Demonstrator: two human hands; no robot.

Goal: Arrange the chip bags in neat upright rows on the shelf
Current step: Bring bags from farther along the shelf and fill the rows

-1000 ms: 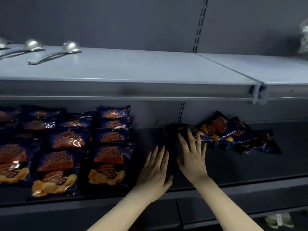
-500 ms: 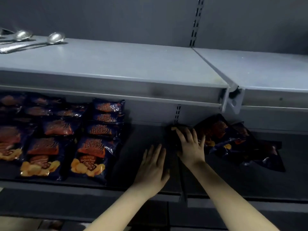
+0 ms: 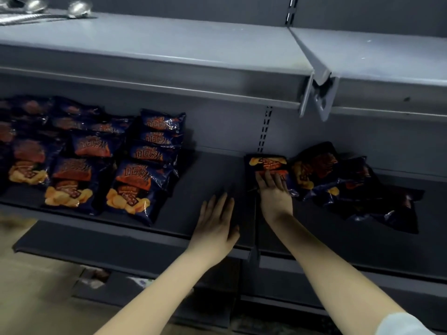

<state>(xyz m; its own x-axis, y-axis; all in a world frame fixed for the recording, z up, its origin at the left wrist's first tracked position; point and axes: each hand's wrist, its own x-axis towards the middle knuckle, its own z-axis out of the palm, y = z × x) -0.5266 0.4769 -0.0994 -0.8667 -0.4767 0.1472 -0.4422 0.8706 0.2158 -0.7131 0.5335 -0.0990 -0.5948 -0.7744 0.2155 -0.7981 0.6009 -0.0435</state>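
Dark blue chip bags with orange print lean back in rows [image 3: 130,180] on the left half of the dark shelf [image 3: 200,187]. A loose heap of the same bags [image 3: 343,184] lies at the right. One bag [image 3: 267,163] lies upside down at the heap's left end. My right hand [image 3: 274,192] lies on its near edge, fingers spread over the bag; whether they grip it is unclear. My left hand [image 3: 216,221] rests flat, fingers straight, on bare shelf between the rows and the heap.
A grey upper shelf [image 3: 169,52] overhangs the chip shelf, with metal ladles [image 3: 77,9] at its far left. A bracket [image 3: 319,93] joins two shelf sections above the heap. A lower shelf lip [image 3: 121,243] juts out below.
My right hand has gone further in and now covers the near edge of the upside-down bag. My left hand stays flat on the shelf. The camera has dipped and come closer.
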